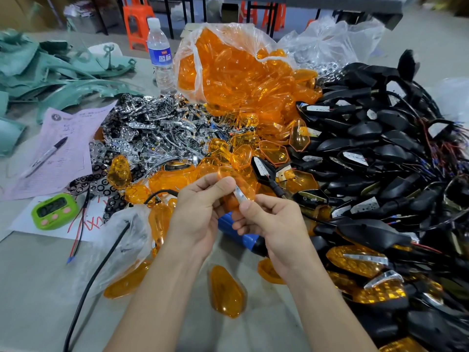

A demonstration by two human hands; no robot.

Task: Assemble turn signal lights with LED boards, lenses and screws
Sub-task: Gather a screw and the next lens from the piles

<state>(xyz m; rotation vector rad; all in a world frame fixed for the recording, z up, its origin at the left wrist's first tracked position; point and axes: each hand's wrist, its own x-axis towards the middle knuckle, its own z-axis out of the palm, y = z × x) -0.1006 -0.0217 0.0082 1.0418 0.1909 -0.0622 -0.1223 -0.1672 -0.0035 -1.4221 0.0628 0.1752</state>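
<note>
From the left we see a green timer (53, 211) on the table (38, 288) and a heap of chrome reflectors (152, 128). At centre the left hand (200, 214) grips an amber lens (237, 182) between thumb and fingers, raised above the table. The right hand (274, 224) pinches a silvery strip (240, 196) that touches the lens, and we find black housings (380, 148) piled at far right.

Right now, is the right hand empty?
No, the right hand pinches a silver strip at the lens that the left hand holds.

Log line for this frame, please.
left hand: holds orange lens | right hand: pinches silver strip at lens
</note>
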